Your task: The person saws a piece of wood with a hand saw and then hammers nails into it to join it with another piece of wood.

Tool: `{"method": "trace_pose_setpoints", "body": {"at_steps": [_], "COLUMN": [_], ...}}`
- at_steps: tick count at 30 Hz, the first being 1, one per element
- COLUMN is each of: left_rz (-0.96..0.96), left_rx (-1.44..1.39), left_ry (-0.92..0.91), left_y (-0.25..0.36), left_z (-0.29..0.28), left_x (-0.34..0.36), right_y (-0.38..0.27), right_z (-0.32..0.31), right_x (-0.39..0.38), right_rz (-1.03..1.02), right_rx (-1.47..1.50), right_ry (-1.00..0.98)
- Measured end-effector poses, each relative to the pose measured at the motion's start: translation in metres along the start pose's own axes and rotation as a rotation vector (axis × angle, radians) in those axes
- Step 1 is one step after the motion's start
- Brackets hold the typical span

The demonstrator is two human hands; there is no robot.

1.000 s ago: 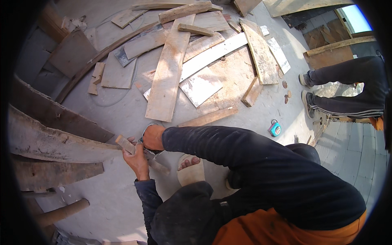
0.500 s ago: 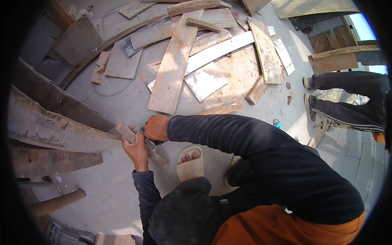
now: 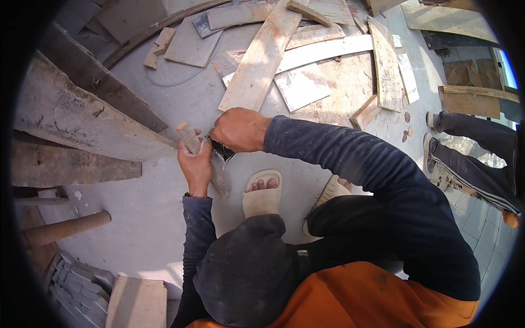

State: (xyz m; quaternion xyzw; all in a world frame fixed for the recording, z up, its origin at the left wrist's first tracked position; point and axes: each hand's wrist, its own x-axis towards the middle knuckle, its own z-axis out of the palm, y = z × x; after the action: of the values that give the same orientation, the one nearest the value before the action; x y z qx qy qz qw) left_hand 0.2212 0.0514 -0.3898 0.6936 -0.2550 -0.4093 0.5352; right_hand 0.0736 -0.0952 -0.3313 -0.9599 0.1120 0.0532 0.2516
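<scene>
My left hand (image 3: 195,168) is wrapped round a narrow wooden stick (image 3: 190,138), which slants from beyond the thumb down towards my foot. Right beside it, my right hand (image 3: 240,130) is closed in a fist on a dark object with a pale edge (image 3: 223,153). Most of that object is covered by the fingers, so its kind cannot be made out. It lies close against the stick and the left fingertips.
Long rough boards (image 3: 90,115) jut in from the left, close to my left hand. Loose planks (image 3: 262,57) lie scattered ahead. Grey blocks (image 3: 79,290) are stacked at lower left. Another person's legs (image 3: 476,164) are at the right. My sandalled foot (image 3: 263,194) is just below the hands.
The view has tilted downward, so the planks sit higher in it. My right fist has turned, showing more of its back and of the dark object. Both hands keep their hold.
</scene>
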Motion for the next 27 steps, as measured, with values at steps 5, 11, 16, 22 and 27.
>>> {"method": "trace_pose_setpoints", "body": {"at_steps": [5,11,16,22,27], "left_rz": [0.096,0.066,0.045,0.003,0.032], "left_rx": [0.194,0.331,0.306,0.417,0.506], "left_ry": [0.028,0.071,0.042,-0.04,-0.07], "left_y": [0.005,0.015,0.007,0.009,0.023], "left_z": [-0.004,-0.03,-0.06,-0.063,-0.059], "left_x": [-0.001,-0.003,0.007,0.009,0.014], "right_y": [0.013,0.033,0.043,0.053,0.059], "right_z": [-0.035,-0.069,-0.077,-0.048,0.01], "right_x": [-0.024,-0.074,-0.144,-0.254,-0.338], "right_rz": [0.423,0.574,0.59,0.808,1.258], "right_rx": [0.77,1.172,1.318,1.324,1.217], "right_ry": [0.087,0.061,0.105,0.127,0.064]}}
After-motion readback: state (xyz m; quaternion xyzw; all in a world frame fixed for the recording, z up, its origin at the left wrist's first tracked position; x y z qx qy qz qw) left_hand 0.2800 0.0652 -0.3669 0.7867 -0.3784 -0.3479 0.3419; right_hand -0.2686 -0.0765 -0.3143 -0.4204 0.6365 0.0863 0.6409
